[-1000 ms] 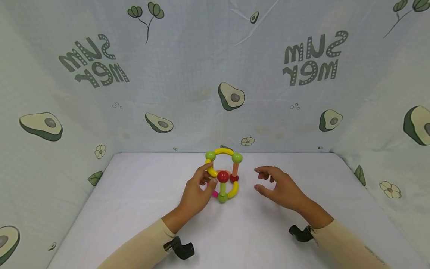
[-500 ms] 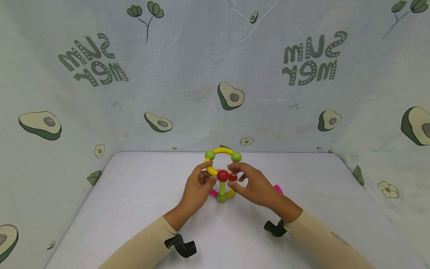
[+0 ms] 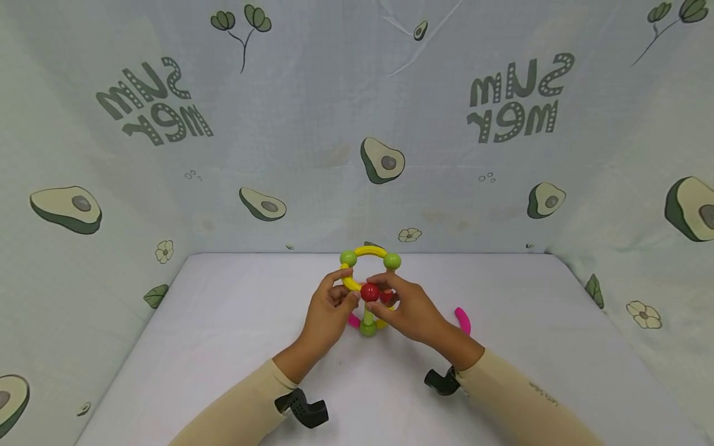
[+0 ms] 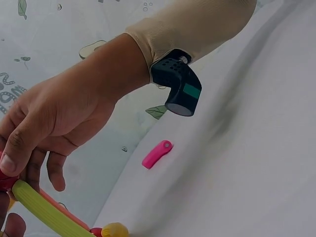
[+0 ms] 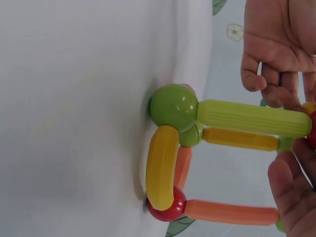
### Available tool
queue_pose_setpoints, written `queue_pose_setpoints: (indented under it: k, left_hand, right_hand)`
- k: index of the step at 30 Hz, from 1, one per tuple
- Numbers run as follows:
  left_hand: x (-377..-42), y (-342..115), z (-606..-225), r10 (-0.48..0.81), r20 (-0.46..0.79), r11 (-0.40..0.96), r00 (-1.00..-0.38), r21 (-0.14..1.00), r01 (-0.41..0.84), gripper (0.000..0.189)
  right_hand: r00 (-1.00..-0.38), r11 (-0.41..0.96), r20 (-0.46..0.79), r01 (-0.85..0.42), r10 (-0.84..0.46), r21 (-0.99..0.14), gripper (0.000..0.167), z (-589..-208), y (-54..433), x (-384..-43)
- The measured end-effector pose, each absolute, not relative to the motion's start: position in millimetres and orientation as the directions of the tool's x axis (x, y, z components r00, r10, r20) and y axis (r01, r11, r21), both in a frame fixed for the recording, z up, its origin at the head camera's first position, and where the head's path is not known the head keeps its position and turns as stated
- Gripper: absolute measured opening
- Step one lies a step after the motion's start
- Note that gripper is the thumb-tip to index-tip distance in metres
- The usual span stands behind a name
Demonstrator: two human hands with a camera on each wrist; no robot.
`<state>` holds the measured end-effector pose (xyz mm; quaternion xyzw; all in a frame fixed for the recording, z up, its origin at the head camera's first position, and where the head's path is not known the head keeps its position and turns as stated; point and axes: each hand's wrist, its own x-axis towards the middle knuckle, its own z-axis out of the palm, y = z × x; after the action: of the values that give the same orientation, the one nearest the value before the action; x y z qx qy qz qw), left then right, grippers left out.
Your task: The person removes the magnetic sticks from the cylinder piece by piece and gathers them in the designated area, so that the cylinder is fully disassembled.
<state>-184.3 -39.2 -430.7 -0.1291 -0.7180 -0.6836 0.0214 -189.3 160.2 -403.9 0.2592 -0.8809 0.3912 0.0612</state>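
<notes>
On the white table stands a toy frame of coloured sticks and balls, with a green ball [image 5: 173, 107] at its foot. A straight light-green stick [image 5: 252, 118] rises from that ball to a red ball [image 3: 370, 292]. My left hand [image 3: 331, 302] pinches a curved yellow stick [image 3: 351, 284] at the left, its thumb close to the red ball. From the right, my right hand [image 3: 411, 310] holds the red ball between thumb and fingers. It covers part of the frame's right side in the head view. A yellow arch [image 3: 370, 250] tops the frame.
A loose curved pink stick [image 3: 462, 320] lies on the table [image 3: 535, 353] right of the frame, beyond my right wrist; it shows in the left wrist view too. A cloth [image 3: 312, 124] with avocado prints hangs behind and at both sides.
My right hand has moved left from beside the frame to the red ball and closed its fingers there. The pink stick has come into view behind it. My left hand stays put.
</notes>
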Motion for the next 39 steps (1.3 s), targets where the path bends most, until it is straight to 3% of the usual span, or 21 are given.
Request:
queue_pose_setpoints:
  k: [23, 33, 39]
  left_hand:
    - [-183.4, -33.1, -428.1, 0.117, 0.193, 0.043, -0.974, 0.979, 0.199, 0.043]
    - [-185.3, -39.2, -438.7, 0.161, 0.189, 0.041, -0.969, 0.979, 0.197, 0.076]
    - [-186.8, -43.5, -444.4, 0.159, 0.188, 0.105, -0.969, 0.973, 0.206, 0.076]
  right_hand:
    - [-0.870, 0.529, 0.297, -0.479, -0.394, -0.700, 0.045, -407.4, 161.1, -191.6]
    - [-0.874, 0.529, 0.293, -0.470, -0.386, -0.707, 0.045, -407.4, 160.4, -190.4]
    - [-0.866, 0.523, 0.318, -0.490, -0.387, -0.697, 0.043, -409.2, 160.9, -191.0]
